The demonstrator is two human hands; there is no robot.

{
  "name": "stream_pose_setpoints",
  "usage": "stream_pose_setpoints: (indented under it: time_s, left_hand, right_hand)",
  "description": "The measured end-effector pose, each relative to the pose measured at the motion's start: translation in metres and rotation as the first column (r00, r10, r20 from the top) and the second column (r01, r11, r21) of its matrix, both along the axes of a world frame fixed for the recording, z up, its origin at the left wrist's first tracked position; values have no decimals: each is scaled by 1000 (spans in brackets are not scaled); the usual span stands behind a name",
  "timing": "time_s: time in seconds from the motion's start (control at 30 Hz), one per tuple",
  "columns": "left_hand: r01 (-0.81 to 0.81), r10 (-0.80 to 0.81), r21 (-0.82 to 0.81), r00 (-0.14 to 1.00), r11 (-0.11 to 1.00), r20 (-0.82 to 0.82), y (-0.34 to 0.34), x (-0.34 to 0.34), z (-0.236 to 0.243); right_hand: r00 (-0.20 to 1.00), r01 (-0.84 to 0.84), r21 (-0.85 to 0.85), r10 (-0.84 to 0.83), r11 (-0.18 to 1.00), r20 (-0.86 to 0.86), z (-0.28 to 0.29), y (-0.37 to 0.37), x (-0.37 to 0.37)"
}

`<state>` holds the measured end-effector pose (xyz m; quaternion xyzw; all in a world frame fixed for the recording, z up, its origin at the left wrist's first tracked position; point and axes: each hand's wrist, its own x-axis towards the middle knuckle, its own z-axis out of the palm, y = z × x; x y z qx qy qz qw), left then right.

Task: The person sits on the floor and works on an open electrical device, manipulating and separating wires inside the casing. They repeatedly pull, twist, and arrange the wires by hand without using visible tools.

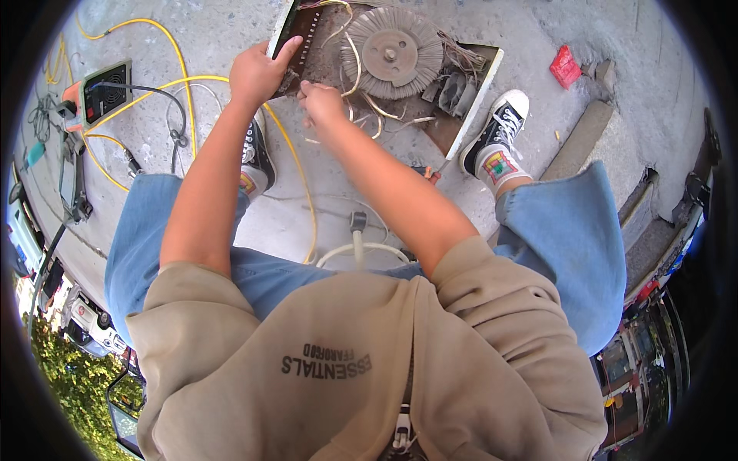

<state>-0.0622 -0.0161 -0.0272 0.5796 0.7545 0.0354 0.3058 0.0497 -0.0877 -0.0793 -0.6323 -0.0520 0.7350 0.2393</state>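
In front of my feet lies an opened metal housing (pixel 482 100) with a round grey finned wheel (pixel 390 55) inside. Loose pale wires (pixel 354 61) run across it, and dusty parts fill its right corner. My left hand (pixel 257 75) is closed round the housing's left side, its thumb stretched over the brown slotted panel (pixel 296 48). My right hand (pixel 325 105) is beside the near left corner, its fingers curled and pinched together. Whatever might be between those fingertips is hidden. Some wire ends hang just right of this hand.
An orange and black machine (pixel 106 94) stands at left with a dark cable. A yellow cable (pixel 178 58) loops across the concrete to my left foot. Orange-handled tools (pixel 428 174) lie by my right shoe (pixel 496 127). A red wrapper (pixel 565 67) and concrete block (pixel 578 140) are at right.
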Motion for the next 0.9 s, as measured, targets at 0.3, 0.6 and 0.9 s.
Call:
stream_pose_setpoints:
  time_s: [0.3,0.6,0.9]
  left_hand:
    - [2,-1,-21,1000,1000,15,1,-1,1]
    - [-5,5,-2,1000,1000,-9,0,-3,-6]
    - [-17,17,-1,998,1000,58,-1,-6,-5]
  right_hand:
    - [984,-49,99,31,994,173,15,55,-8]
    - [962,242,150,-257,959,94,-5,7,-14]
    - [912,-128,352,-30,927,410,-12,34,-13]
